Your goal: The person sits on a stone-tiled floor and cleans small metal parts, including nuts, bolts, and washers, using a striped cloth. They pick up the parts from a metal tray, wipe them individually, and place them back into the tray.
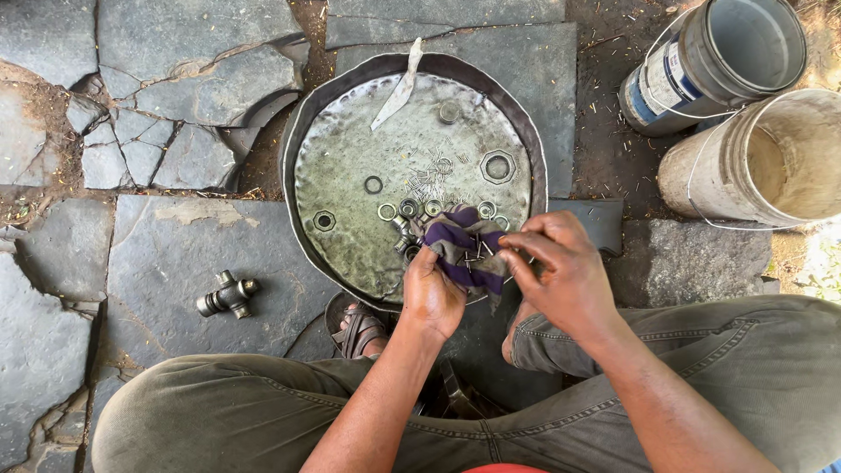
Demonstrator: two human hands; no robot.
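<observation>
My left hand (431,293) grips a purple and grey striped rag (467,248) from below, over the near edge of a round metal pan (350,232). My right hand (561,267) pinches the rag's right side with bent fingers. Several thin needle rollers lie on the rag and in the pan near its middle. Small bearing cups and rings (434,208) lie in a row just beyond the rag. What the rag wraps is hidden.
A universal joint cross (228,296) lies on the cracked stone floor to the left. Two empty buckets (718,61) (771,158) lie tipped at the right. A metal blade (399,88) rests on the pan's far rim. Large hex nuts (498,166) sit in the pan. My sandalled foot (359,331) is under the pan's edge.
</observation>
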